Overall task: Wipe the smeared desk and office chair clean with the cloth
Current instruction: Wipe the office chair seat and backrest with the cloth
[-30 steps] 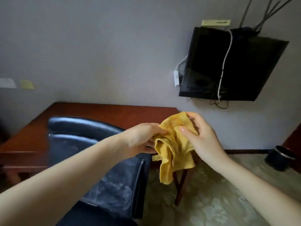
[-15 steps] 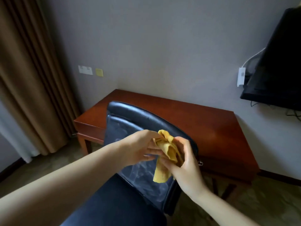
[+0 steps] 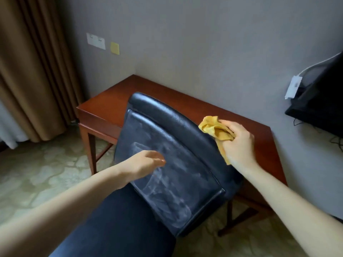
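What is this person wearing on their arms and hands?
Nothing that shows. The left hand and the right hand are bare, with no gloves, rings or bracelets in view. The left forearm and the right forearm are uncovered to the picture's edge: no sleeve, cuff or watch.

Furnished room: curtain (image 3: 27, 71), desk (image 3: 185, 101), wall-mounted television (image 3: 323, 108).

Patterned carpet floor (image 3: 37, 173) carries red-brown wooden desk (image 3: 148, 93), smeared black office chair (image 3: 167, 154).
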